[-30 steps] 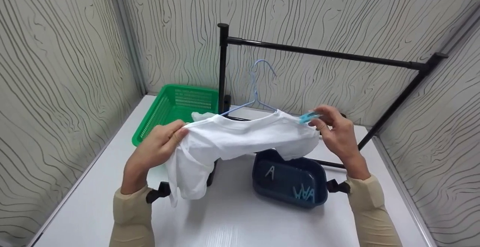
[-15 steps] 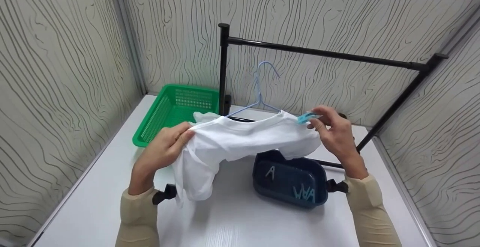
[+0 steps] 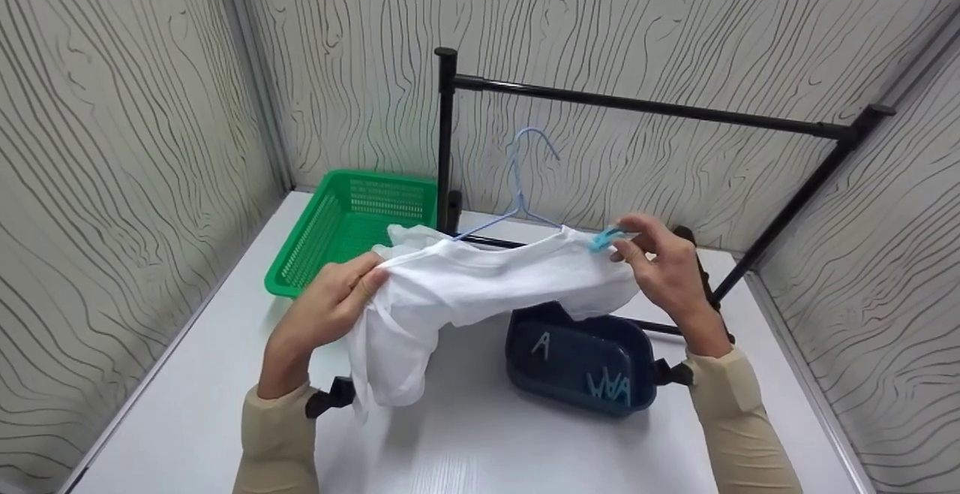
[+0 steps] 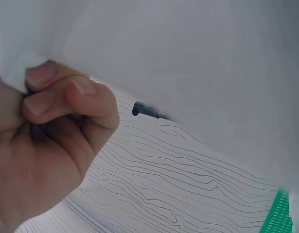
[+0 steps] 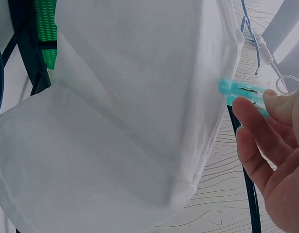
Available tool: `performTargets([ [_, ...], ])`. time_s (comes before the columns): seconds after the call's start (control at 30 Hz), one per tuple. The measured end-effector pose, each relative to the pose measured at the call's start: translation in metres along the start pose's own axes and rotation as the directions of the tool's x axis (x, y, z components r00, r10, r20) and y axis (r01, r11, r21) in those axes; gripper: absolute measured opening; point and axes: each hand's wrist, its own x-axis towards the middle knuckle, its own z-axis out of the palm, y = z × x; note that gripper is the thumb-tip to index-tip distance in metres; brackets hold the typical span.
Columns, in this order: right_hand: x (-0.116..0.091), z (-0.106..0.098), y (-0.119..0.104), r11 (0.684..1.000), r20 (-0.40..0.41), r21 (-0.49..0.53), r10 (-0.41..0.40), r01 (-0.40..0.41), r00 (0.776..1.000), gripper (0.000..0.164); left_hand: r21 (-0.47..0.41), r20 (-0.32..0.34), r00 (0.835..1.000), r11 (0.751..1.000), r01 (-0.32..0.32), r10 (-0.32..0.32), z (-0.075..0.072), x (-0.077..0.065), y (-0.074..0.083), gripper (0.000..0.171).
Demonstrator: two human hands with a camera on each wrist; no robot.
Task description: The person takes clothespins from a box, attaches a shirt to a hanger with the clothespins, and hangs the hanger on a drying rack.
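A smooth white tabletop point(image 3: 465, 453) is seen below the white T-shirt point(image 3: 487, 280); on it, under the shirt's right-hand end, a navy plastic tub point(image 3: 574, 340) with rounded corners is set, and light-blue clothespins point(image 3: 609, 387) are scattered inside. The T-shirt, of thin, soft, creased fabric, is held up above the table. Its left shoulder is gripped between the thumb and curled fingers of the left hand point(image 3: 330, 299); at its right shoulder, a translucent turquoise clothespin point(image 3: 606, 239) is pinched between thumb and forefinger by the right hand point(image 3: 667, 265). The shirt's long axis is laid crosswise between the hands, its neckline directed away from the person. The pinched clothespin is slanted, its nose turned toward the shirt. From the shirt's neck a slim pale-blue wire hanger point(image 3: 519, 195) is raised, its hook curved rightward. Behind the shirt, to the left, a perforated green plastic basket point(image 3: 281, 276) is placed; also behind it, a black tubular rack point(image 3: 652, 107) is backed by a wall point(image 3: 360, 43) patterned with wavy wood-grain lines.
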Motion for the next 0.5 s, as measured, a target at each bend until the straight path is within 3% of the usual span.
performTargets([
  [0.5, -0.0016, 0.0001, -0.0057, 0.998, -0.002, -0.057, 0.01, -0.01, 1.0, 0.029, -0.022, -0.04, 0.997, 0.997, -0.074, 0.073, 0.0079, -0.0023, -0.0048, 0.019],
])
